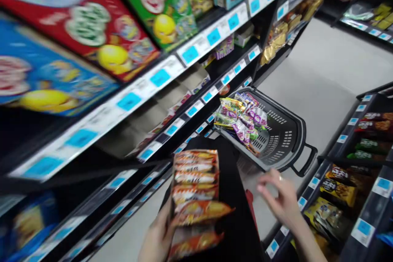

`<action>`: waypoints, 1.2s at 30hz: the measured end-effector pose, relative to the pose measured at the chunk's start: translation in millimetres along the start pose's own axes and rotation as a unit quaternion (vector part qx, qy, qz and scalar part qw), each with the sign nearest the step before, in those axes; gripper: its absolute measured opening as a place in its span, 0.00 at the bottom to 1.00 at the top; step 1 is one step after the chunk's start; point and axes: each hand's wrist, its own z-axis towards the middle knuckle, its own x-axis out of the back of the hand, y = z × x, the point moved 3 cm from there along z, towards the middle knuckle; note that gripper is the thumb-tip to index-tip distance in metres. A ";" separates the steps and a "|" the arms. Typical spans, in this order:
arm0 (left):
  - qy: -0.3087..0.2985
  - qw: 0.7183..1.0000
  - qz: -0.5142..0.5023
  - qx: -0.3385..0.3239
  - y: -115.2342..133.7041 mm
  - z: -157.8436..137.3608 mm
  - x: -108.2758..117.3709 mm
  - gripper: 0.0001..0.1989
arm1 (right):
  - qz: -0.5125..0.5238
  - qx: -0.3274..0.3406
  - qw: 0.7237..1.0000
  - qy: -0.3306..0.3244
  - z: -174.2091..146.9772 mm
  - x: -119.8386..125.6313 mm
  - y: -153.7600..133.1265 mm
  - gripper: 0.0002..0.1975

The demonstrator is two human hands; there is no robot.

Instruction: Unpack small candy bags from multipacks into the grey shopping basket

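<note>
My left hand (pixel 158 229) is closed around the left side of a box of orange snack packets (pixel 195 178). The packets stand in a row inside it, and two nearer ones lean over with gaps between them. To the right, my right hand (pixel 282 198) hovers with loosely bent fingers, a little blurred, and nothing shows in it. A ring is on one finger. Beyond my hands, a dark grey shopping basket (pixel 278 127) holds several shiny purple, yellow and green candy bags (pixel 241 116) at its left end. Its handle points right.
Shelves with blue-marked price tags (pixel 159 77) line the left, carrying large red (pixel 92 20), green (pixel 159 6) and blue boxes (pixel 52 69). A lower rack (pixel 340 143) of snack bags borders the right. Pale floor (pixel 325 57) runs between them toward more shelves at the back.
</note>
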 end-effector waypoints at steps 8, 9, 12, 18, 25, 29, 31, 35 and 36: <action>-0.045 0.994 -0.038 -0.093 12.0 -22.1 13.5 0.28 | -0.124 0.246 0.961 0.039 -72.8 -80.6 -157.5 0.12; -0.040 0.993 -0.047 -0.102 11.3 -26.2 15.6 0.27 | -0.148 0.242 0.958 0.048 -73.3 -87.6 -158.7 0.11; 0.018 0.988 -0.089 -0.126 10.4 -39.7 28.3 0.23 | -0.116 0.264 0.956 0.057 -78.5 -84.7 -165.1 0.10; -0.094 0.945 -0.311 -0.041 21.3 -80.0 59.0 0.26 | 0.037 0.339 0.926 0.161 -112.7 -26.6 -207.0 0.09; -0.352 0.734 -0.580 -0.032 53.3 -125.1 39.8 0.38 | 0.026 0.310 0.934 0.177 -133.7 6.8 -209.4 0.09; -0.198 0.768 -0.604 -0.082 57.4 -120.6 36.0 0.24 | 0.228 0.120 0.965 0.049 -136.9 4.6 -180.9 0.21; -0.136 0.793 -0.582 -0.117 59.7 -119.9 36.7 0.20 | 0.271 0.033 0.962 0.029 -140.9 -1.5 -171.2 0.22; -0.042 0.829 -0.510 -0.227 64.4 -123.4 43.1 0.15 | 0.205 -0.013 0.977 0.049 -147.9 -5.7 -166.5 0.17; -0.022 0.836 -0.480 -0.263 65.1 -124.9 46.0 0.15 | 0.189 0.008 0.979 0.070 -148.8 -3.6 -168.2 0.16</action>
